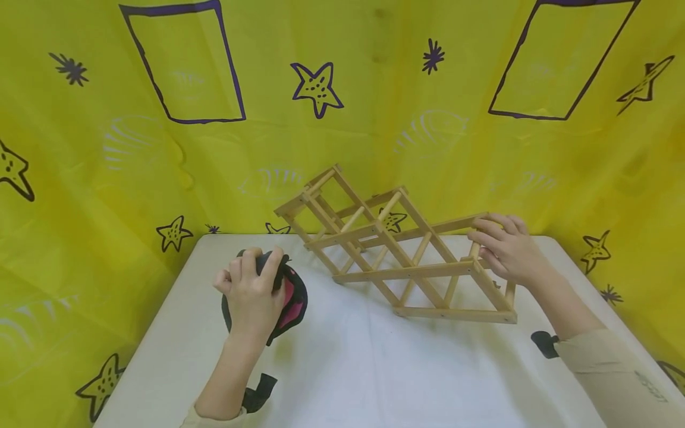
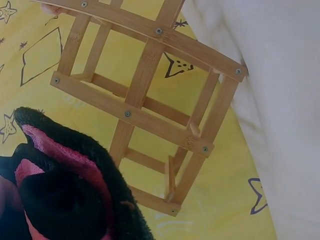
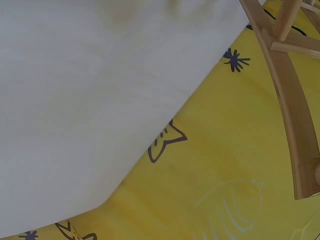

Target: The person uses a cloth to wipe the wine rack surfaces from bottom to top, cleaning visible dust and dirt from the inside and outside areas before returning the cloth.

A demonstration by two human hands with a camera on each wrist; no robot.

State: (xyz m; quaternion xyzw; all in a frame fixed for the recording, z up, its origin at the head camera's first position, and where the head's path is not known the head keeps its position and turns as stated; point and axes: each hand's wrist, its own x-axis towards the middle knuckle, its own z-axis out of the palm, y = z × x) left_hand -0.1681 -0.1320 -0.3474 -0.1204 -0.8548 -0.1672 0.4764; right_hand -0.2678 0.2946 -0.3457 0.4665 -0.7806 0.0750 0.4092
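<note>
My left hand grips a dark, fuzzy cloth item with a pink inside over the left part of the table. Its pink-lined opening fills the lower left of the left wrist view; whether it is a slipper or a pouch I cannot tell. To its right stands a wooden lattice rack of slats and round rods, slanting up toward the left. My right hand holds the rack's right end, fingers curled at an upper corner by a rod. In the right wrist view only one rack slat shows, without the hand.
A white-covered table lies under everything. Behind and beside it hangs a yellow curtain with starfish and frame drawings. Dark straps hang at both wrists.
</note>
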